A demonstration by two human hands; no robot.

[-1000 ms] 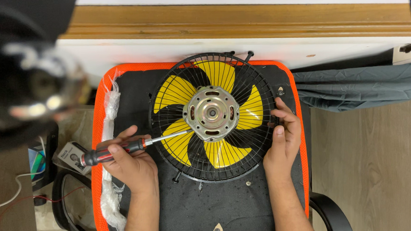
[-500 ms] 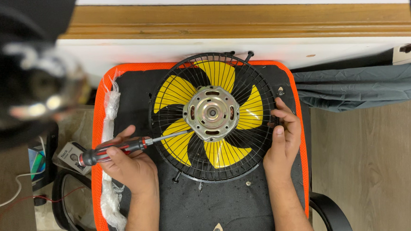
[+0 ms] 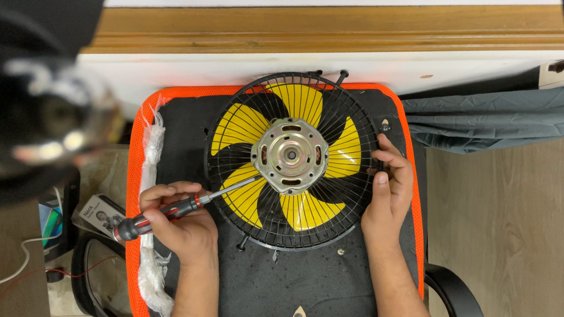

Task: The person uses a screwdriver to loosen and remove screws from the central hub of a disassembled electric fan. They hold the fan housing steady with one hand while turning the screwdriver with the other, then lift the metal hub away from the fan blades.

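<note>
A chair seat [image 3: 264,296] with a dark middle and an orange mesh rim fills the centre. A strip of crumpled clear plastic [image 3: 152,251] lies along its left edge. Above it runs a white ledge [image 3: 224,67] topped by a wooden strip [image 3: 326,25]. A grey cloth [image 3: 495,119] lies to the right over the wooden floor [image 3: 515,229]. At the left, a blurred dark round object [image 3: 28,115] sits close to the camera, with a small printed box [image 3: 99,214] and thin white and red wires [image 3: 9,279] below it.
</note>
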